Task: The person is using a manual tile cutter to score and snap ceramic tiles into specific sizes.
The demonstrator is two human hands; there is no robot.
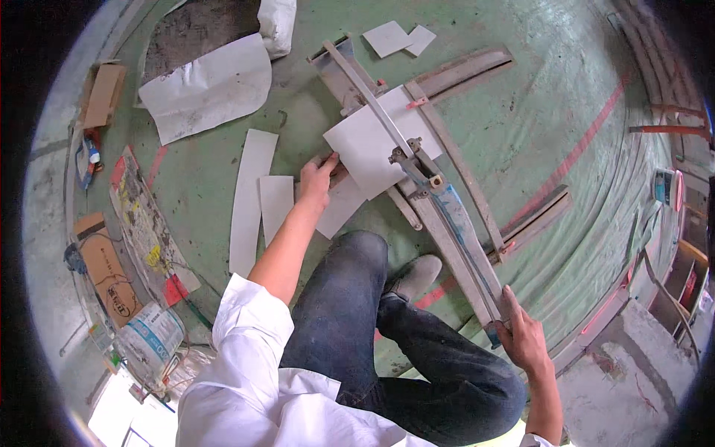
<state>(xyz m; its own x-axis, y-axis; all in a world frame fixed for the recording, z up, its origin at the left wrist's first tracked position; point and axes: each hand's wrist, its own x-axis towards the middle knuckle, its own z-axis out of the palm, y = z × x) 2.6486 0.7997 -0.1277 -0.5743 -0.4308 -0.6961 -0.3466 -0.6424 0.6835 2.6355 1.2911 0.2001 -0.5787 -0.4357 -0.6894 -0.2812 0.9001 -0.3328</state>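
Note:
A manual tile cutter (pixel 458 242) lies slantwise on the floor, with a long metal rail, a cutting carriage (pixel 412 158) and a worn blue lever. Under the rail, across the cutter's bed, rests a white tile (pixel 363 141). My left hand (pixel 319 179) pinches this tile's left edge between thumb and fingers. At the cutter's near end, my right hand (pixel 523 335) is closed around the end of the long bar; whether it grips the lever or the rail is hard to tell. Another white tile piece (pixel 341 207) lies partly beneath the tile, close to my left hand.
White tile strips (pixel 252 197) lie left of my left arm. Two small offcuts (pixel 387 39) are beyond the cutter. A white sheet (pixel 212 89), a stained board (pixel 145 216), cardboard (pixel 108 268) and a bucket (pixel 156 331) line the left. Green sheeting (pixel 588 171) covers the floor.

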